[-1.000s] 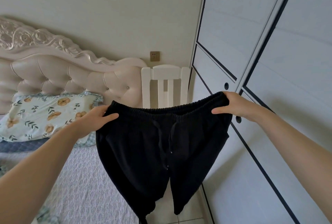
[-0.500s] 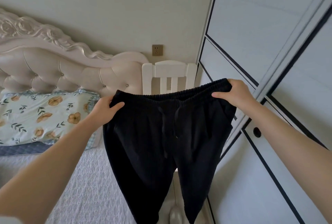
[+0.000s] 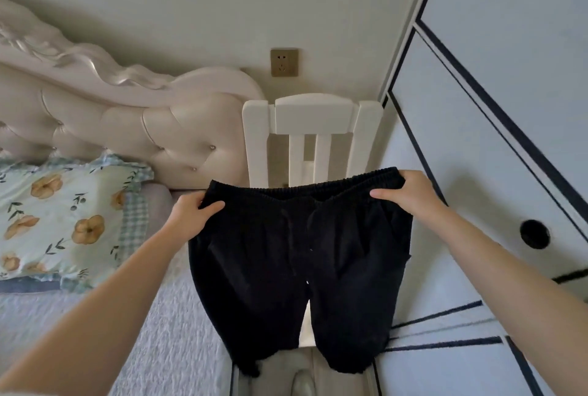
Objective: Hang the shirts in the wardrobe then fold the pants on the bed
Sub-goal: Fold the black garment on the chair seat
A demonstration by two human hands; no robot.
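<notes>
**Two hands hold black pants up by the waistband**

Two bare forearms reach forward from the lower corners of the view. The left hand (image 3: pixel 191 216) is closed on the left end of the elastic waistband, thumb laid across the front of the cloth. The right hand (image 3: pixel 410 193) pinches the right end of the same waistband, thumb in front and fingers behind. Between them the black drawstring pants (image 3: pixel 299 265) hang spread open in the air, the two legs dropping down toward the floor, clear of the bed. A drawstring dangles down the middle of the front.

To the left, the bed with a pale grey textured cover (image 3: pixel 165 344) lies with its right edge just beside the hanging left leg. Farther along the bed, a floral pillow with orange flowers (image 3: pixel 63 220) rests against the cream tufted headboard (image 3: pixel 127 122). Behind the pants stands a white wooden slatted chair (image 3: pixel 313 115), backed against the wall under a brass-coloured wall socket (image 3: pixel 284 62). On the right runs the white wardrobe with dark trim lines (image 3: pixel 496 115), its doors shut.
</notes>
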